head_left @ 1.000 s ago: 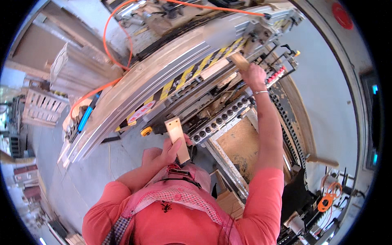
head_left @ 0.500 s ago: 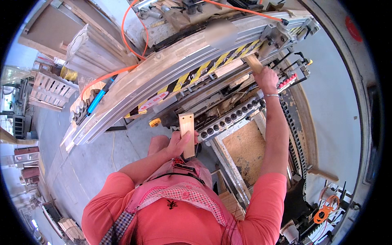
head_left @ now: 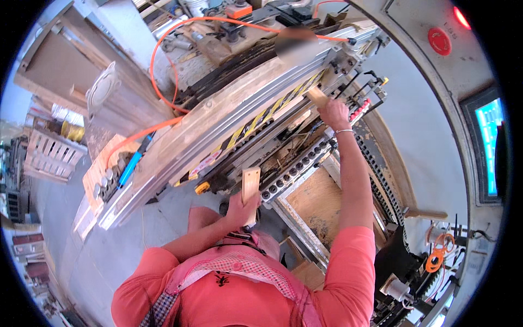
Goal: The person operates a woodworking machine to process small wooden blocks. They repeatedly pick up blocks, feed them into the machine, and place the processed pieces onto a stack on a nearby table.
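Note:
My left hand, low and close to my body, is closed round a short flat wooden block. The block stands nearly upright, with small dark holes near its top end. At the end of my outstretched arm, my right hand grips another wooden block. That block's far end reaches the machine beside the yellow-and-black striped strip; whether it touches anything there, I cannot tell. A row of round black fittings on a pale rail runs between my two hands.
An orange hose loops over the long machine beam. A blue-handled tool lies at the beam's left end. A sawdust-covered tray sits beside my right arm. A red button and lit screen are at right.
The whole view has swung, bringing the lit screen and red button into sight at the right. Both hands still hold their wooden blocks, and the left block is tilted a little differently.

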`<action>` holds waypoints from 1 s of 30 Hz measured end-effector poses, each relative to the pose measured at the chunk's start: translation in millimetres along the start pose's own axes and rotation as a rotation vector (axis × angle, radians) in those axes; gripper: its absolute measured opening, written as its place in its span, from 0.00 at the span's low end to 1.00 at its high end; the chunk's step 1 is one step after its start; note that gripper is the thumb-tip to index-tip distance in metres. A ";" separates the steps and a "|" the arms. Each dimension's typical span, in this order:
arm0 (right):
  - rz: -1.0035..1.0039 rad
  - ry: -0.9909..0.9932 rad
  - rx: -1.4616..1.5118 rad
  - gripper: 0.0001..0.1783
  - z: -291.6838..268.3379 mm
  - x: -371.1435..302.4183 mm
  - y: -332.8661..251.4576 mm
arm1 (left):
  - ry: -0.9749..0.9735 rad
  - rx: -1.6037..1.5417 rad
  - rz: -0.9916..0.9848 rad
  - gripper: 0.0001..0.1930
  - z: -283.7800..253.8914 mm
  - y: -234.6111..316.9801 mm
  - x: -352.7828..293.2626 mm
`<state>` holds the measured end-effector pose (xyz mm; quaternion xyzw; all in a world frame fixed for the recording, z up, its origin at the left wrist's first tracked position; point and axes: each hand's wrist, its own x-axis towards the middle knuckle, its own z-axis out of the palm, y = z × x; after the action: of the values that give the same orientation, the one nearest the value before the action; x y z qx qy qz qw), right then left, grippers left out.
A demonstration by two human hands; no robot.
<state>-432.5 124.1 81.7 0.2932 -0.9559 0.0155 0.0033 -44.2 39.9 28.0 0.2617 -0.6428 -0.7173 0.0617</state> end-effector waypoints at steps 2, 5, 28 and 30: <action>-0.021 0.041 -0.011 0.22 0.2 -0.8 1.3 | 0.033 0.163 0.134 0.11 1.6 5.4 -2.4; 0.059 -0.052 0.018 0.24 -2.2 -1.3 -2.8 | 0.083 0.279 0.397 0.15 3.2 2.5 -1.6; 0.062 -0.046 -0.018 0.24 4.8 2.1 -0.9 | -0.051 0.169 0.058 0.10 -6.5 26.4 -2.3; 0.055 -0.049 -0.014 0.24 6.3 3.2 -0.9 | -0.012 0.158 0.087 0.10 -6.6 20.8 -2.9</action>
<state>-434.6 121.3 75.5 0.2670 -0.9635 0.0016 -0.0185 -43.9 31.8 48.4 0.2332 -0.7085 -0.6626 0.0682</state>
